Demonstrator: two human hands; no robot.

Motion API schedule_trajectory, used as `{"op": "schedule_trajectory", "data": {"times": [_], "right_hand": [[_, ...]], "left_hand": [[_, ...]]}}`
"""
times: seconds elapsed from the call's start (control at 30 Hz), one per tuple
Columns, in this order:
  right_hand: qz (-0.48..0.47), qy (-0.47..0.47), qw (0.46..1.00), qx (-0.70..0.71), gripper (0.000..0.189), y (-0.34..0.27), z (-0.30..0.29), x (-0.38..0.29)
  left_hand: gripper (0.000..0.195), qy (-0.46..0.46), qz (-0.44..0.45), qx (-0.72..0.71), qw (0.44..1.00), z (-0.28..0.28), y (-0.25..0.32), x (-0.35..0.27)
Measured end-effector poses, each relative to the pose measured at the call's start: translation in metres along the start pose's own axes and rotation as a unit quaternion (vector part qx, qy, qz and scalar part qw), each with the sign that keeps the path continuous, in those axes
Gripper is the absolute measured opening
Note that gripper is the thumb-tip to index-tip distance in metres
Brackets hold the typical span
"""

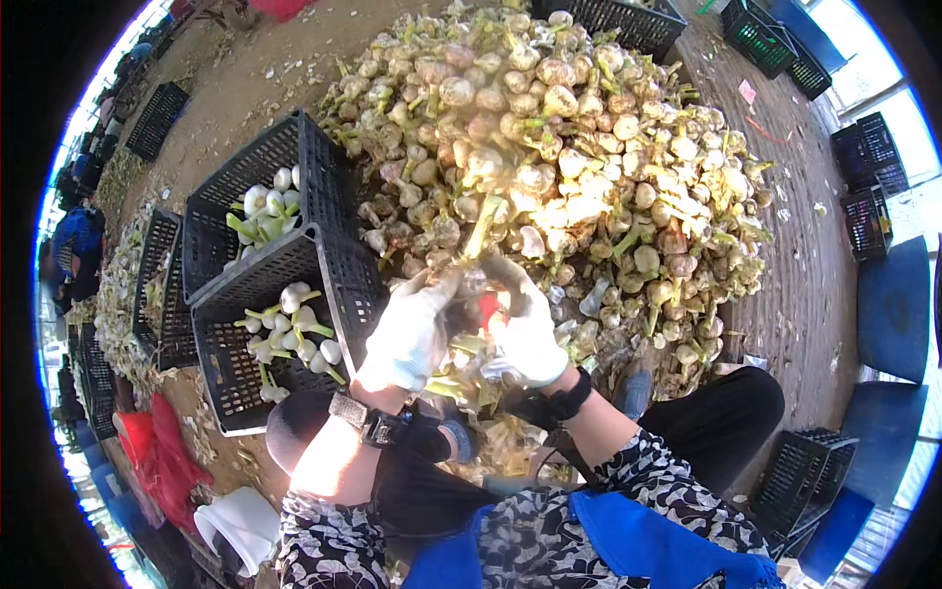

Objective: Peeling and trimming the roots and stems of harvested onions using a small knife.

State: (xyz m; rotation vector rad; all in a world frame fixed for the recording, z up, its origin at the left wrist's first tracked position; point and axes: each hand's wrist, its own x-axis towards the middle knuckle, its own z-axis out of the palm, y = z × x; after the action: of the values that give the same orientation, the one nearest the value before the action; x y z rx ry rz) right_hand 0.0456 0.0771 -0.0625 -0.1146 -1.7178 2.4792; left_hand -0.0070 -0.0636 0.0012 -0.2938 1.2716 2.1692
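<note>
My left hand (412,331), in a white glove, grips a garlic bulb at the foot of the big pile. The bulb's pale green stalk (483,224) points away from me, and the fingers partly hide the bulb itself. Close beside it, my right hand (531,331), also gloved, is curled around a small red object (487,309). Glare and fingers hide most of that object, so its kind cannot be told. Just beyond both hands rises the heap of untrimmed garlic (589,147), with dry skins and soil on the bulbs.
To my left stand two black plastic crates, a nearer one (210,368) and a farther one (243,158), holding cleaned white garlic. A white bucket (235,526) lies by red mesh bags (173,471). Another black crate (802,478) stands at right. Peelings (508,445) litter the ground between my feet.
</note>
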Motion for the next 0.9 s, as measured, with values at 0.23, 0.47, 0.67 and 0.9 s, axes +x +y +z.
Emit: {"op": "schedule_trajectory", "data": {"times": [0.23,0.47,0.67,0.9], "right_hand": [[0.127,-0.010,0.992,0.019,0.033,-0.068,-0.004,0.015],[0.124,0.056,0.991,-0.015,0.027,-0.071,0.017,0.016],[0.020,-0.020,1.000,0.014,0.035,-0.068,0.008,0.020],[0.139,0.027,0.989,-0.041,0.056,-0.063,0.003,0.016]], "left_hand": [[0.052,-0.001,0.242,0.242,0.940,0.020,0.001,-0.010],[0.057,-0.012,0.273,0.219,0.937,0.020,0.003,-0.018],[0.060,-0.032,0.269,0.175,0.946,0.023,0.005,-0.021],[0.055,-0.047,0.256,0.133,0.956,0.022,0.011,-0.023]]}}
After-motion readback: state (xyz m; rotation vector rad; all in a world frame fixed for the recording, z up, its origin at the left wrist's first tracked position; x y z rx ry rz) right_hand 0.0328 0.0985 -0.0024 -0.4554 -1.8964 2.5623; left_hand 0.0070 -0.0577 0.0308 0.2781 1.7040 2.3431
